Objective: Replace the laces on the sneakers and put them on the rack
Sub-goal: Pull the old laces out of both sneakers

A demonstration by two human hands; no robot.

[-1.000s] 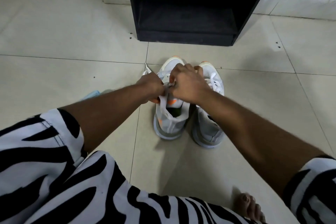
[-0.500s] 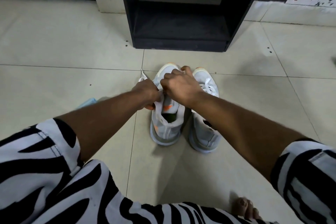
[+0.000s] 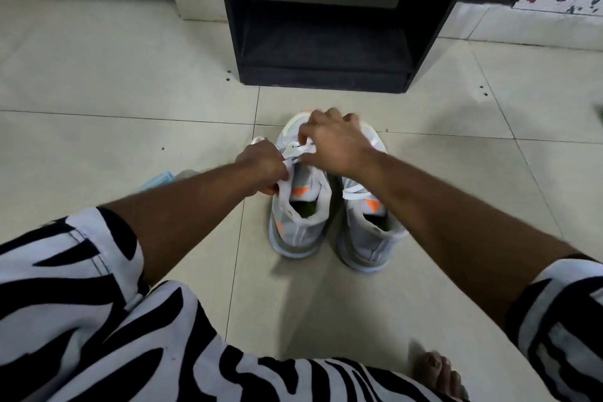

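Head view: sat on the tiled floor [image 3: 98,75] just short of the black rack [image 3: 323,26], toes toward it — left sneaker [image 3: 298,206] touching right sneaker [image 3: 370,225]. Pinched the white lace [image 3: 301,149] over the left sneaker's tongue with the left hand [image 3: 262,166], fingers curled. Compared with half a second before, spread the right hand [image 3: 336,143] wider across the toes, thumb and forefinger nipping the lace.

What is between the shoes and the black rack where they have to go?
Nothing that shows. Only bare floor tile lies between the two sneakers and the black rack, and its bottom shelf looks open. Both hands, the left hand and the right hand, are at the left sneaker's white lace.
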